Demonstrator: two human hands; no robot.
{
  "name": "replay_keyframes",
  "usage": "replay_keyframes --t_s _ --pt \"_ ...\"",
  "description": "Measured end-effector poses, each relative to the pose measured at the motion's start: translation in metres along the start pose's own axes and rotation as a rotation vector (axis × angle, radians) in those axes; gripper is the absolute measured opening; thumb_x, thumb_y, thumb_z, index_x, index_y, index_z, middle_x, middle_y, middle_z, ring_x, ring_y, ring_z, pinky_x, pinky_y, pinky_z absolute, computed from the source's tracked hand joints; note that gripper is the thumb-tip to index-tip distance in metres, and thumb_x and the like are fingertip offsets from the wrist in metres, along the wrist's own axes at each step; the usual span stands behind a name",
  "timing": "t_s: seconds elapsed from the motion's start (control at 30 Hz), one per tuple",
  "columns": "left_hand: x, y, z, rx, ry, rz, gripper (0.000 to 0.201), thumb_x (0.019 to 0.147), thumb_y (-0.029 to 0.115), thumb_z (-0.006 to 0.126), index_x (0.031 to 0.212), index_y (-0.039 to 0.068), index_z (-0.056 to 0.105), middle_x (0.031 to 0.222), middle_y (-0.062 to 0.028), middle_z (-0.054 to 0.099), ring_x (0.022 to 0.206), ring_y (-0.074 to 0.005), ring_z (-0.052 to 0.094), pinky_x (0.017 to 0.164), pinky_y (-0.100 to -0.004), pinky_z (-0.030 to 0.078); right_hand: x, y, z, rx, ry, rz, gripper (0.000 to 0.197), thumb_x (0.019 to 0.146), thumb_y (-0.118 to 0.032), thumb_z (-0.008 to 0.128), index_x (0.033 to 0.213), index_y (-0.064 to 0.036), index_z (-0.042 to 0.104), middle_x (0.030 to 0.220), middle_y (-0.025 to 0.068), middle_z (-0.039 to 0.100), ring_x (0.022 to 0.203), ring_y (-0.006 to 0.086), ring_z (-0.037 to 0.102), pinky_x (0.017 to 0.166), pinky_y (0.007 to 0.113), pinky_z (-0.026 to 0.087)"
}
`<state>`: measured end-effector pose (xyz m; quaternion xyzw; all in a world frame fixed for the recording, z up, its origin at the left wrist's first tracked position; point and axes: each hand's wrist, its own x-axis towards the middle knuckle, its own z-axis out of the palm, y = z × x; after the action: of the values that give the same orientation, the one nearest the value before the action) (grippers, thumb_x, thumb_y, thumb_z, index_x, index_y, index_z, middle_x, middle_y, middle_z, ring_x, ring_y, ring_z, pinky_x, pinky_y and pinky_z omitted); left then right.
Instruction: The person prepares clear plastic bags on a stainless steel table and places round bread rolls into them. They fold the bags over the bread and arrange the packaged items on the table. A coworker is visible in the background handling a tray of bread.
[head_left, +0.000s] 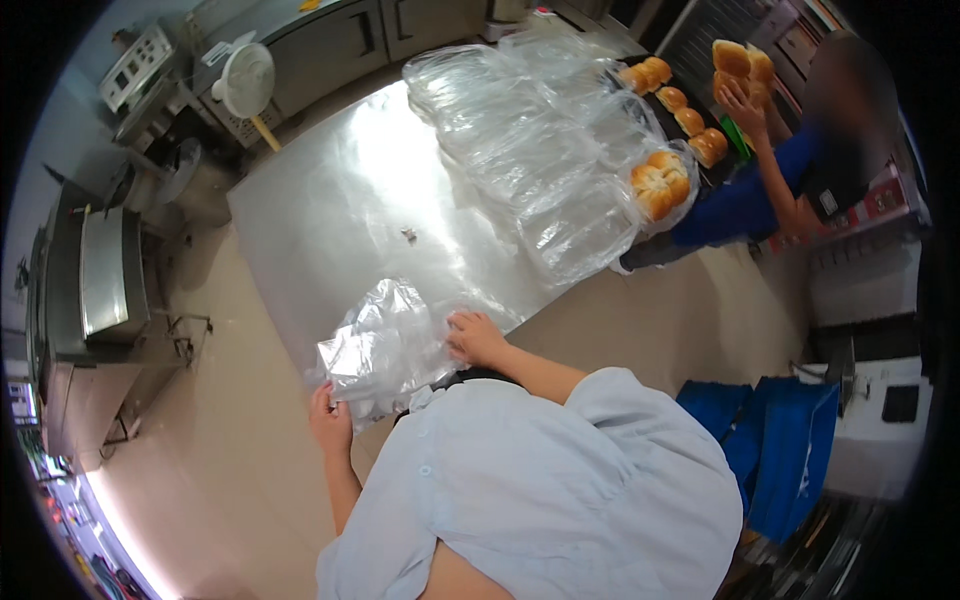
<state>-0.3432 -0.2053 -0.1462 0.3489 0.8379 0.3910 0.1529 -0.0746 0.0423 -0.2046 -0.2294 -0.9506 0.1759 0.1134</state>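
A heap of clear plastic bags lies at the near edge of the metal table, right before me. My left hand is at its near left corner, closed with thumb and fingers on the plastic. On the heap's right side rests my right hand, fingers apart and touching the plastic; its fingertips are partly hard to make out. Further right, overlapping clear bags cover much of the table. Bread rolls sit in the mouth of one of these bags.
At the far right a co-worker holds bread rolls up in one hand, beside a dark tray with more rolls. A small crumpled scrap lies mid-table. A white fan stands beyond the left corner; blue crates are at right.
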Motion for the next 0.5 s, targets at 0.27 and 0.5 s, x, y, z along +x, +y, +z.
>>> replay_keyframes --t_s 0.27,0.5 --pt "-0.03 -0.003 -0.018 0.141 0.0 0.026 0.037 0.074 0.01 0.067 0.109 0.003 0.064 0.122 -0.0104 0.062 0.102 -0.0261 0.063 0.083 -0.035 0.052 0.03 -0.002 -0.014 0.174 -0.052 0.187 0.023 0.077 -0.03 0.072 0.09 -0.0113 0.068 0.108 0.0039 0.065 0.105 0.0261 0.059 0.089 0.043 0.045" --pt "-0.039 0.013 -0.019 0.194 -0.054 0.051 0.035 0.078 0.016 0.072 0.11 0.003 0.064 0.123 -0.012 0.061 0.104 -0.0294 0.062 0.084 -0.0361 0.052 0.006 -0.001 0.006 0.016 0.055 -0.139 0.018 0.08 -0.026 0.07 0.088 -0.011 0.065 0.101 0.0026 0.064 0.102 0.0253 0.059 0.088 0.04 0.045"
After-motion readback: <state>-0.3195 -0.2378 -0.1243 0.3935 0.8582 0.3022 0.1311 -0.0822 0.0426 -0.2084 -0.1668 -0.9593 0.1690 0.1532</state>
